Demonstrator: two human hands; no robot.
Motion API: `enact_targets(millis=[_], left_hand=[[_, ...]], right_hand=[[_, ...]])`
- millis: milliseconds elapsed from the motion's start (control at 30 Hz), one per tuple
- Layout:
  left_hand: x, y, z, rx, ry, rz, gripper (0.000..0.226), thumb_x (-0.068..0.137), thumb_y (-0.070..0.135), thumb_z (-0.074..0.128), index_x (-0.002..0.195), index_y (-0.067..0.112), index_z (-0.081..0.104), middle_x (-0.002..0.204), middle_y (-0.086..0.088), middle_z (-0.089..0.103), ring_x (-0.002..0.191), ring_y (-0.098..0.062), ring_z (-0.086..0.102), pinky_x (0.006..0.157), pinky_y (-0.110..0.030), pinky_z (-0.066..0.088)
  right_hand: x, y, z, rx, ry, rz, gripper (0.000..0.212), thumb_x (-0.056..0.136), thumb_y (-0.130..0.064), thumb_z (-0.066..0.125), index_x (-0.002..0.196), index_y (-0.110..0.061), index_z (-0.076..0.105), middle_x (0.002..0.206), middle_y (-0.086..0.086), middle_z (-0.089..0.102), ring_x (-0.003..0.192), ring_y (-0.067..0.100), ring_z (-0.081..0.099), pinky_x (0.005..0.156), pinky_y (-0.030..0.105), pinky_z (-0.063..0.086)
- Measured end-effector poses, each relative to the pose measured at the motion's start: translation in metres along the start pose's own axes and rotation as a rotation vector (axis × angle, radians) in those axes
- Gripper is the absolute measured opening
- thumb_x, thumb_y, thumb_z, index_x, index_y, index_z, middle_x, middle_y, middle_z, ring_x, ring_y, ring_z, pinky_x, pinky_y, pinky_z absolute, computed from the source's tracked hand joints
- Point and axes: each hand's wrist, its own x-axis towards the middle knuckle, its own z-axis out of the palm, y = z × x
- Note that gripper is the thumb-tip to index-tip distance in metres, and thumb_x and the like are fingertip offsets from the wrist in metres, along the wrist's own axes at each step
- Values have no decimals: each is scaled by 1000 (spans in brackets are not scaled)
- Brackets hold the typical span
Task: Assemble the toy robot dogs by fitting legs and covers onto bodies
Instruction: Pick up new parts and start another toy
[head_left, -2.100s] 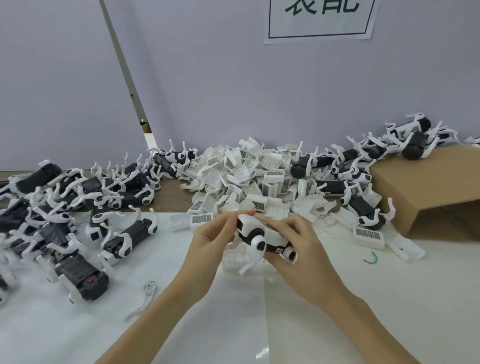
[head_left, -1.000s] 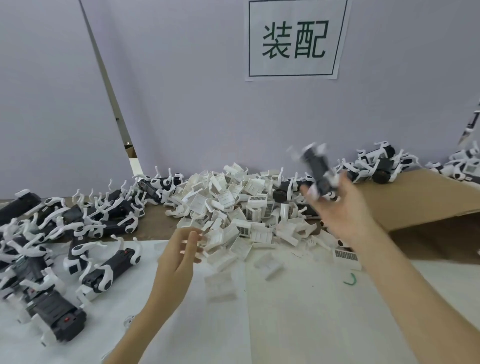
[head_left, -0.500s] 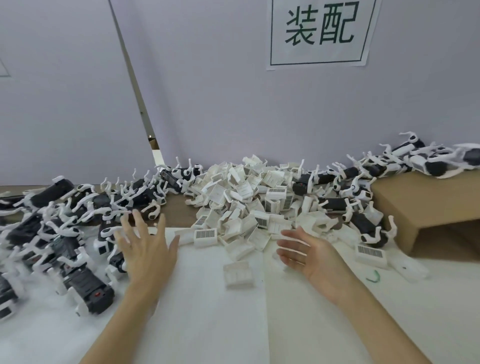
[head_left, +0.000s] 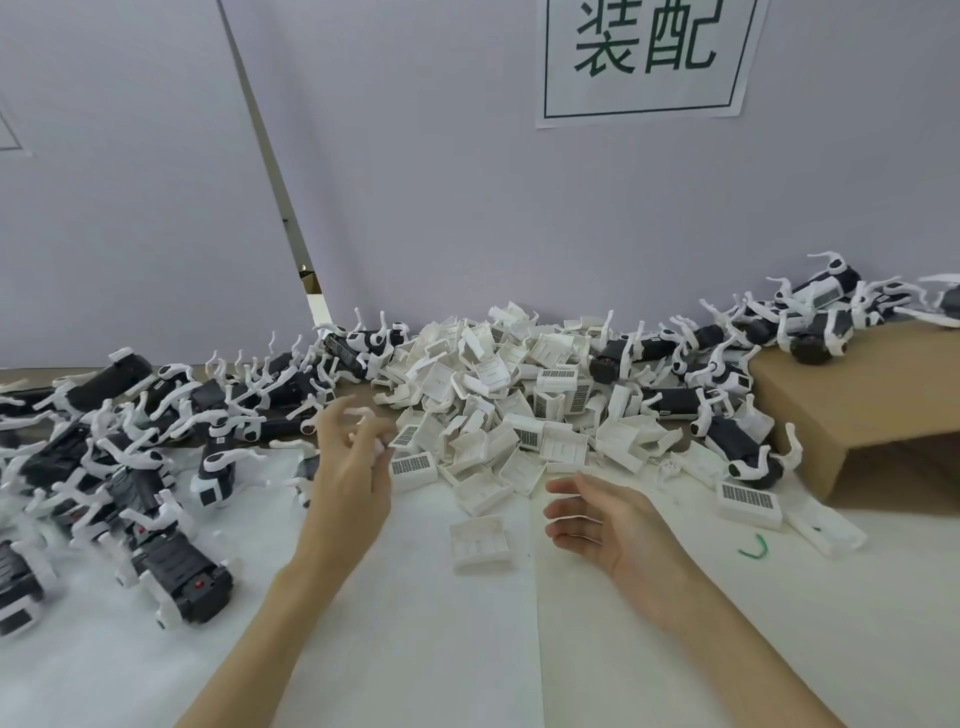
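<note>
A heap of white plastic covers (head_left: 519, 400) lies at the middle back of the table. Black dog bodies with white legs (head_left: 150, 415) crowd the left side. More dogs (head_left: 810, 317) pile on and beside a cardboard box at the right. My left hand (head_left: 348, 473) hovers at the left edge of the cover heap, fingers loosely spread, holding nothing. My right hand (head_left: 608, 525) hangs low over the white sheet, palm turned inward, fingers relaxed and empty. A single white cover (head_left: 480, 543) lies on the sheet between my hands.
A brown cardboard box (head_left: 857, 410) stands at the right. A small green twist tie (head_left: 753, 548) lies on the white table sheet (head_left: 467, 649). A grey wall with a paper sign (head_left: 644, 57) closes the back.
My right hand tossed the finished dog onto the right pile and came back empty. My left hand has moved right and forward, from the dog bodies to the edge of the cover heap.
</note>
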Motion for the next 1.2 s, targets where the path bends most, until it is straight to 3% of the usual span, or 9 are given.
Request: enact_targets(millis=[100,200,300,433,533,667,800,967,1200], left_hand=[[-4,40,2,-288,60,71,25,93,-9,69,112,6,69,142,-18,47,134,1,51,94,-20,57],[-15,81,10,-681,0,-83,28,95,-8,69,113,14,71,133,-10,62,135,-11,58,91,-17,54],[-28,103,17,-875,-129,-148,28,97,-2,68,114,18,74,134,0,64,115,-18,71,87,-22,56],[-34,103,20,-826,-251,6,30,101,11,66,130,20,68,144,6,52,128,-18,64,102,-23,52],[-31,92,23,-505,-120,204,37,103,23,67,139,18,61,152,5,46,146,-20,47,114,-18,39],[-34,83,27,-450,-76,31,69,93,40,79,152,25,46,158,4,37,152,-15,36,119,-16,31],[-34,86,27,-749,-317,-440,77,75,71,74,143,52,43,140,17,60,123,-5,63,104,-21,48],[-31,81,29,-1005,-368,-692,71,76,64,79,137,31,64,111,1,80,98,-23,75,113,-50,47],[-26,72,23,-1165,-632,-762,57,84,57,83,123,17,76,88,5,52,67,-15,35,61,-19,34]], right_hand=[[-7,-2,3,-176,-47,-97,24,104,-13,61,127,-14,68,105,16,75,92,27,76,80,33,60],[-14,4,11,-409,-236,-189,78,88,-20,84,151,-39,42,129,-1,70,122,14,67,99,36,56],[-17,13,28,-389,-224,-240,74,79,-20,89,141,-34,52,118,-7,73,113,11,71,87,32,60],[-15,12,33,-282,-6,-231,42,85,-3,82,119,-20,64,109,2,77,98,20,77,78,37,63],[-15,8,24,-300,113,-230,40,85,-16,85,119,-24,65,108,-4,78,99,15,77,86,30,59],[-13,2,16,37,79,-243,47,81,-21,85,121,-5,66,116,15,76,106,31,75,95,35,60],[-15,-1,20,248,-54,-182,52,84,-16,79,126,8,61,122,25,72,117,36,70,97,34,59],[-15,-6,19,177,-86,-112,61,80,-29,81,127,5,64,123,21,73,118,31,70,99,35,58],[-19,-8,17,-144,1,-83,55,79,-52,79,113,-9,79,113,11,78,104,27,76,88,33,59]])
